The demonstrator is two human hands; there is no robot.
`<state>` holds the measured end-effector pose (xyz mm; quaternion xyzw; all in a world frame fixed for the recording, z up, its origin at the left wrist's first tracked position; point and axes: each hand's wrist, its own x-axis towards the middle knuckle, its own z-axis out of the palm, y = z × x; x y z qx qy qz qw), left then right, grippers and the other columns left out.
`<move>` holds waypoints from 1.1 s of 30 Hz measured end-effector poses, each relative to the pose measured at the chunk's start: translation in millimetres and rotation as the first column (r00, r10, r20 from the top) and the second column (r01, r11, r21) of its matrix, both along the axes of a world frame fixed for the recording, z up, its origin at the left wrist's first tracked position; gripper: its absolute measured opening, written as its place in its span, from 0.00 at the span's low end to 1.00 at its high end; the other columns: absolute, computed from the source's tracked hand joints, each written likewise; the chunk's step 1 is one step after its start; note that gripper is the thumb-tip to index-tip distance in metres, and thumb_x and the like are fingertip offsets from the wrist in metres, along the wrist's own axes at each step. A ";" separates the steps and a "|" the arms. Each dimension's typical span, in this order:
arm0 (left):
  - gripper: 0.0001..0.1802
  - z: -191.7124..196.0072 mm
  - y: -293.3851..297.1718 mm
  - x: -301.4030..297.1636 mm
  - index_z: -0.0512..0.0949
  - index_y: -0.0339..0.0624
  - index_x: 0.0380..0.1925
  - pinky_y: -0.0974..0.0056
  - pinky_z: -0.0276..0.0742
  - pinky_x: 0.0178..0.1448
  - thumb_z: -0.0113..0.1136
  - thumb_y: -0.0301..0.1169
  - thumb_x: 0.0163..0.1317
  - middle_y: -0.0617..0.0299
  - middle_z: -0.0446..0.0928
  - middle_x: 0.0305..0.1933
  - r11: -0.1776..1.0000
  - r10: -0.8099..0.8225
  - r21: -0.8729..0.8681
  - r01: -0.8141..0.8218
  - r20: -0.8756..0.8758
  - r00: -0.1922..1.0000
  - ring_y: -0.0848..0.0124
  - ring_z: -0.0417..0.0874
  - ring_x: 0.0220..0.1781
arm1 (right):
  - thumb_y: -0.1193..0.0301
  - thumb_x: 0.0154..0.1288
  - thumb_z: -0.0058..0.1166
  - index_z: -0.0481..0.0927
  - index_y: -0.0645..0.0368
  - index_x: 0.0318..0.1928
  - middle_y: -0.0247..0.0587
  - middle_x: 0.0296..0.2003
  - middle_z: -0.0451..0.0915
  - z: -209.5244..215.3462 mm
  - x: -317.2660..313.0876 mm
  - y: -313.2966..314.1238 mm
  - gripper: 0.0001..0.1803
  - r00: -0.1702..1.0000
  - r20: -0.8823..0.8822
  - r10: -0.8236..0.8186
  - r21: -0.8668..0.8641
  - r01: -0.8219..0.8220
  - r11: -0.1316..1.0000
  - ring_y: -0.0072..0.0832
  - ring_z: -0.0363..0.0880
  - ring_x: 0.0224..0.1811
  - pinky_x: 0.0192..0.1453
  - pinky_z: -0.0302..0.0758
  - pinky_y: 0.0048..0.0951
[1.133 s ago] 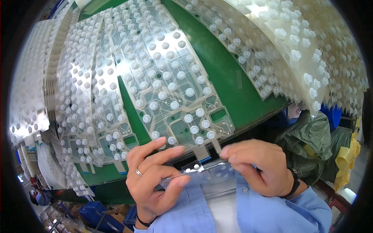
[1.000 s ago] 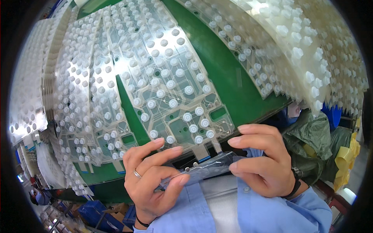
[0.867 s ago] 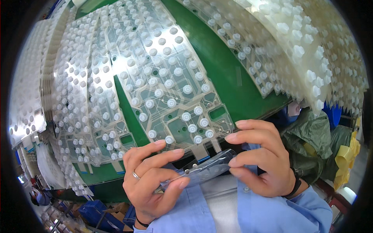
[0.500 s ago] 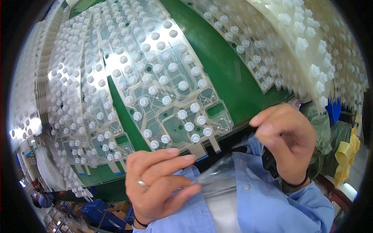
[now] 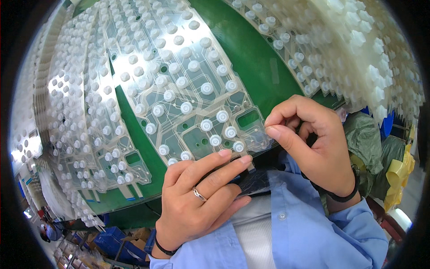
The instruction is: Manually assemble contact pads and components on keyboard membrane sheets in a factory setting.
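A clear keypad membrane sheet with printed traces and white rubber domes lies on the green table. My left hand, with a ring on one finger, stretches its fingers over the sheet's near edge. Those index and middle fingertips rest by the lowest domes, and the hand holds nothing that I can see. Thumb and index finger of my right hand are pinched together at the sheet's near right corner. A thin clear plastic film shows just below that pinch; its outline is hard to make out.
More domed membrane sheets overlap on the left. Tall stacks of similar sheets stand at the right. Bare green tabletop shows between them. Green plastic bags and yellow material are at the right; blue bins sit low on the left.
Both hands have moved up toward the membrane sheet. The clear film stretched between them has left the left hand's grasp, and the right hand has come to the sheet's corner.
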<state>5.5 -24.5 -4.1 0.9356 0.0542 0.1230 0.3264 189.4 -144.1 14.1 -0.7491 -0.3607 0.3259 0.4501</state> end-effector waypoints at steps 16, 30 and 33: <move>0.12 -0.5 0.4 0.1 0.78 0.51 0.21 0.61 0.68 0.48 0.72 0.41 0.44 0.65 0.83 0.51 1.000 -0.006 0.008 0.006 -0.012 1.000 0.62 0.79 0.55 | 0.79 0.61 0.57 0.79 0.62 0.35 0.27 0.29 0.77 -4.8 -2.3 -1.3 0.02 0.998 0.069 -0.008 -0.014 0.009 1.000 0.08 0.66 0.23 0.24 0.58 0.13; 0.13 -2.1 -0.2 0.5 0.77 0.51 0.20 0.61 0.68 0.47 0.70 0.43 0.46 0.64 0.83 0.50 1.000 -0.007 0.028 0.007 0.002 1.000 0.61 0.79 0.54 | 0.80 0.60 0.58 0.79 0.62 0.35 0.26 0.28 0.76 -4.9 -2.3 -0.4 0.02 0.999 0.035 -0.022 -0.024 0.023 0.999 0.08 0.65 0.22 0.24 0.57 0.13; 0.13 -2.8 0.1 0.3 0.77 0.51 0.19 0.61 0.68 0.47 0.70 0.43 0.46 0.64 0.83 0.50 1.000 -0.006 0.020 0.006 0.006 1.000 0.61 0.79 0.54 | 0.79 0.60 0.58 0.79 0.62 0.35 0.26 0.28 0.76 -4.2 -1.3 -0.7 0.02 1.000 0.021 -0.014 -0.024 0.015 1.000 0.08 0.64 0.22 0.24 0.57 0.13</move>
